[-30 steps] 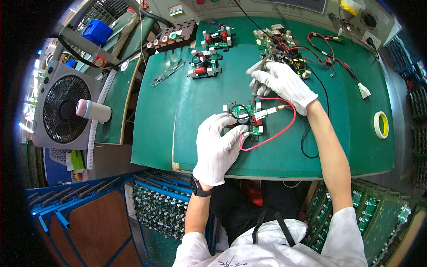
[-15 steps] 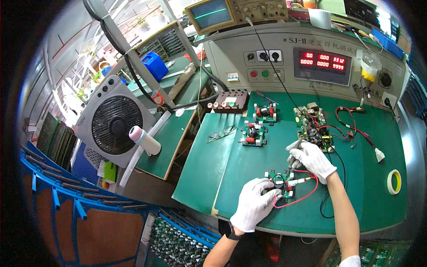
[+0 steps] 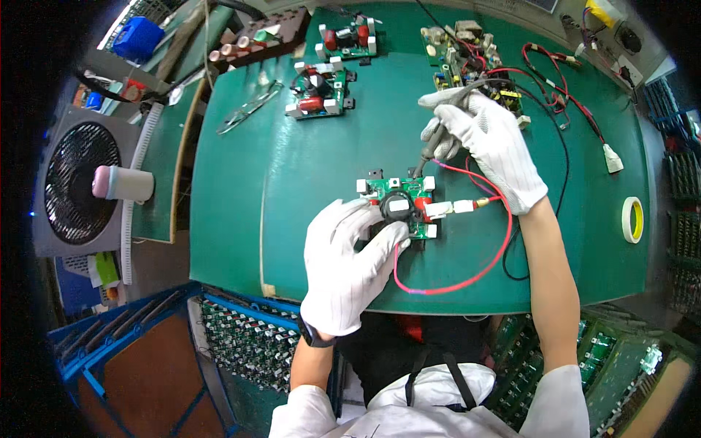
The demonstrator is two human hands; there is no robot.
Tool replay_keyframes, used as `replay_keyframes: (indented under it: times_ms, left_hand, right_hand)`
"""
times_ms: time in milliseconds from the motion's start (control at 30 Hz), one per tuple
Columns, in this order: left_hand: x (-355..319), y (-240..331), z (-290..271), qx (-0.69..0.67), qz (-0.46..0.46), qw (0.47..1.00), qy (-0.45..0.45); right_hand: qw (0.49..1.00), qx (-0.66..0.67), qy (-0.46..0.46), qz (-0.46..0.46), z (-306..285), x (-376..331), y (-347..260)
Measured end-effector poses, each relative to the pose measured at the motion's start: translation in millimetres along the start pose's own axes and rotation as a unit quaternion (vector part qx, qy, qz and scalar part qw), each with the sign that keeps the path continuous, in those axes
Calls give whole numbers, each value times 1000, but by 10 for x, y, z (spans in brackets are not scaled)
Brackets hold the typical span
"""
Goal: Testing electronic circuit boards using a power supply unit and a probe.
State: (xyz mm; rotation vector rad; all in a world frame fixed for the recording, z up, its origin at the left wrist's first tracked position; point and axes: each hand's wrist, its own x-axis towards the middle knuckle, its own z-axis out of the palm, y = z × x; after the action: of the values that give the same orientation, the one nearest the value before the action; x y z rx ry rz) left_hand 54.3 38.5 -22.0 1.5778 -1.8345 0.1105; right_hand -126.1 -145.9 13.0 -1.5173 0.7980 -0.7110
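The left hand (image 3: 349,259), in a white glove, lies nearest on the green table (image 3: 241,219), its fingers curled against the near-left edge of a small green circuit board (image 3: 398,204) and gripping it there. The board sits flat just beyond those fingertips, carrying a round black part and white blocks at its corners. A red wire (image 3: 467,274) loops from the board toward the table's front edge and back up past the right wrist. Just beyond the board, the gloved right hand (image 3: 491,146) is closed around a dark probe (image 3: 431,150) whose tip comes down onto the board's far edge. Past the right hand lies a larger populated board (image 3: 467,51) with red leads; farther out to the left hand's side sit two more small boards (image 3: 319,91). A roll of tape (image 3: 632,220) lies well to the right.
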Motion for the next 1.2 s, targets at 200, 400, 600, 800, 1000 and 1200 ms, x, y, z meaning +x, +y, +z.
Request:
replay_keyframes:
  times_ms: [200, 400, 600, 800, 1000, 1200]
  left_hand:
    - [-129, 16, -39, 3, -15, 1000, -23]
    - [-123, 27, -64, 4, -22, 999, -38]
    - [-88, 8, -18, 1, -18, 1000, -12]
    - [27, -52, -44, 3, 0, 1000, -3]
    - [193, -36, -140, -72, 71, 995, -14]
    - [-30, 129, -131, -15, 50, 998, 40]
  right_hand:
    - [1000, 14, -1, 9, 59, -96, -80]
    - [999, 15, -32, 30, 108, -114, -104]
    - [998, 3, -51, 24, 150, -51, -50]
    - [998, 15, -57, 1, 129, 14, -106]
    - [997, -58, -45, -39, 109, -38, -37]
    - [999, 19, -48, 0, 119, -141, -6]
